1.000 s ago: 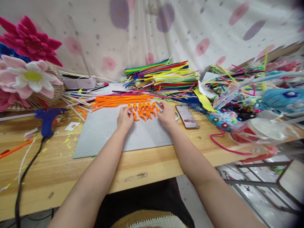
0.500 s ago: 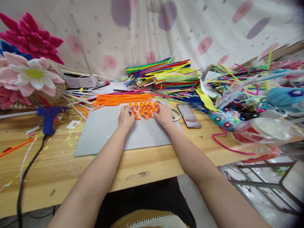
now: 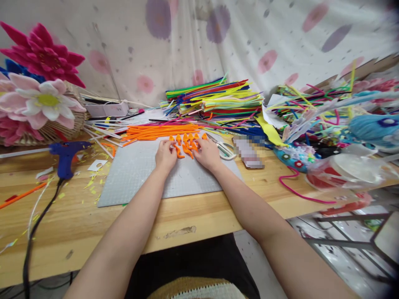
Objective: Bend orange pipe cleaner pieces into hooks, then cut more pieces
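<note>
Two uneven rows of small curled orange pieces point(image 3: 188, 153) lie near the far edge of a grey mat point(image 3: 137, 170), which rests on the wooden table point(image 3: 124, 226) back from its near edge. The left hand point(image 3: 166, 157) has its fingers bent at the rows' left end, the right hand point(image 3: 207, 153) its fingers curled over pieces at the right; whether either actually grips one, I cannot tell. Orange stems point(image 3: 156, 132) lie along the mat's far edge. Scissors point(image 3: 230, 156) lie just beyond the right hand, at the mat's far right corner, with a phone point(image 3: 249, 155) beside them. A blue glue gun point(image 3: 65, 160) sits left of the mat, apart from it.
</note>
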### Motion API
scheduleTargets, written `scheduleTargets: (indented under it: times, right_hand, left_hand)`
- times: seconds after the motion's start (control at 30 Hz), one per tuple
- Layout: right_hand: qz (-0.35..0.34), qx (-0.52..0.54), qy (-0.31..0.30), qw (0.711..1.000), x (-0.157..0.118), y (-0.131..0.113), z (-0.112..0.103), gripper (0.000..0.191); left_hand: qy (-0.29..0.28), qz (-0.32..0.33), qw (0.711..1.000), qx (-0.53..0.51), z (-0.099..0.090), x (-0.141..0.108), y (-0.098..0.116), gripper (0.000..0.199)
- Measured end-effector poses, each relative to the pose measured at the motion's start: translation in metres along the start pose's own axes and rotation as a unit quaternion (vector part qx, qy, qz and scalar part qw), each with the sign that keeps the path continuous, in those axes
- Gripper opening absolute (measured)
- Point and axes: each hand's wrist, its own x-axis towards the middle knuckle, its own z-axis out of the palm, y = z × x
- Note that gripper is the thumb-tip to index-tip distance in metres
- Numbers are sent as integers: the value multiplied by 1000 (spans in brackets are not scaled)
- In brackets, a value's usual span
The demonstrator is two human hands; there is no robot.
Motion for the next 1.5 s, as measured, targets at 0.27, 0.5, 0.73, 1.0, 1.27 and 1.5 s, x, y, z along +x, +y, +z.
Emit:
scheduleTargets:
  times: [0.27,0.5,0.73,1.0,1.27,1.5]
  right_hand:
    - [25,-25,-21,999,0,-1,-2,41]
    - [-3,-47,28,999,-3,-4,1,38]
    - [-27,-34,21,999,-1,-7,5,25]
    - [-27,-55,3,998,-2,-10,3,23]
    - [-66,5,8,998,-6,-15,-2,27]
    - [-114,1,-37,993,-4,-16,6,26]
  left_hand:
    - [11,76,997,17,-2,-3,4,23]
    - [-21,187,981,55,0,-5,7,29]
    - [-10,146,988,48,1,-3,7,32]
    - [69,54,995,54,-3,1,1,32]
    - [-16,101,992,75,-1,4,-6,33]
    - [-43,81,993,74,4,6,-4,36]
